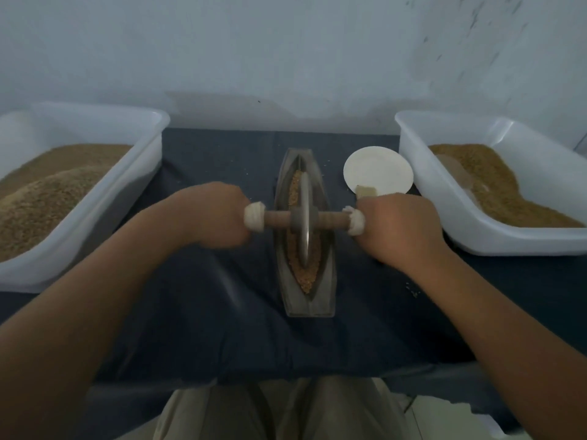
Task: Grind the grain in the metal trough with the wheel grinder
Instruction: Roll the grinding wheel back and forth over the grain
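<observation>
A person's left grip [219, 214] and right grip [400, 230] clench the cloth-wrapped handle ends of the wheel grinder [304, 217]. Its disc stands upright in the grain [306, 277] of the metal trough [313, 308], mid-desk [206, 312] between a left tub [155, 122] and a right tub [413, 154].

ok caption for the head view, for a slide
Left hand and right hand hold the grinder by its axle ends, disc upright in the grain of the trough.

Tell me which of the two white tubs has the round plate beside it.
The right tub: the plate lies just by its left wall. The left tub has no plate near it.
</observation>
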A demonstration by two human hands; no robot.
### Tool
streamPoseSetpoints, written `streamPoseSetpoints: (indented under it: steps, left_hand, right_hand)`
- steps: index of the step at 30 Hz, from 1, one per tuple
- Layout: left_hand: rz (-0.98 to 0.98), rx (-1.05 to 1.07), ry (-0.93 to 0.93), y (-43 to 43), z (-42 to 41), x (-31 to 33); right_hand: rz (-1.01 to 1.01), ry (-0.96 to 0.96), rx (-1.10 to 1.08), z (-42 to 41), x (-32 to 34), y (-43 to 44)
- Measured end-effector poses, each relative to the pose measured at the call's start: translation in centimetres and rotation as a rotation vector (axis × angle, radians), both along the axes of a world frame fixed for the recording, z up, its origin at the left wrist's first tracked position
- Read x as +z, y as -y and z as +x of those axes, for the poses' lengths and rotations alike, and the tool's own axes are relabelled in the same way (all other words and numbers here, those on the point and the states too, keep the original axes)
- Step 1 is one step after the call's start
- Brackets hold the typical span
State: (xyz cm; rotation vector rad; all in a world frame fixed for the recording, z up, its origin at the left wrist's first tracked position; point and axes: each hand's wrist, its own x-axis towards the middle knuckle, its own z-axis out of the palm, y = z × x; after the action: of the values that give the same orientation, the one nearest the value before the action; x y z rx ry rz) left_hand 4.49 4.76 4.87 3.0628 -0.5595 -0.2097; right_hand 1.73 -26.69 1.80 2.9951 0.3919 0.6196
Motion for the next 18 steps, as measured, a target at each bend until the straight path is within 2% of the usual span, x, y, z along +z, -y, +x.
streamPoseSetpoints:
  steps: [2,3,5,8,10,12,14,15,16,18]
  left_hand:
    - [-0.007,-0.006,-0.003,-0.4,-0.4,-0.6]
    - [0.0,0.009,0.052,-0.3,-0.1,-0.8]
    - [0.004,0.086,0.227,0.4,1.4,-1.3]
    - [0.011,0.196,0.442,1.7,3.8,-1.7]
    - [-0.016,0.221,0.425,2.0,4.6,-1.9]
    - [-0.068,0.202,0.273,1.2,4.2,-1.8]
    - [-0.101,0.134,0.096,-0.1,2.3,-1.6]
    - [-0.099,0.091,0.072,-0.7,0.9,-1.8]
    - [-0.088,0.066,0.1,-1.1,-0.5,-2.1]
    - [-0.04,0.057,0.283,-0.8,-2.0,-2.6]
  right_hand:
    - [0.048,-0.072,0.047,-1.0,-0.1,0.2]
    - [0.041,-0.04,0.029,-0.7,0.0,0.0]
    - [0.015,0.026,-0.04,1.2,0.5,-0.9]
    - [0.034,-0.047,-0.09,4.8,1.5,-2.3]
    - [0.001,-0.072,-0.111,5.9,2.7,-2.8]
    - [-0.058,-0.148,-0.122,5.2,3.2,-2.8]
    - [-0.144,-0.102,-0.117,2.9,2.6,-2.3]
    - [-0.188,-0.043,-0.107,1.3,2.1,-1.9]
    - [-0.191,-0.019,-0.104,-0.3,1.8,-1.4]
    - [-0.115,-0.007,-0.079,-1.7,0.9,-0.4]
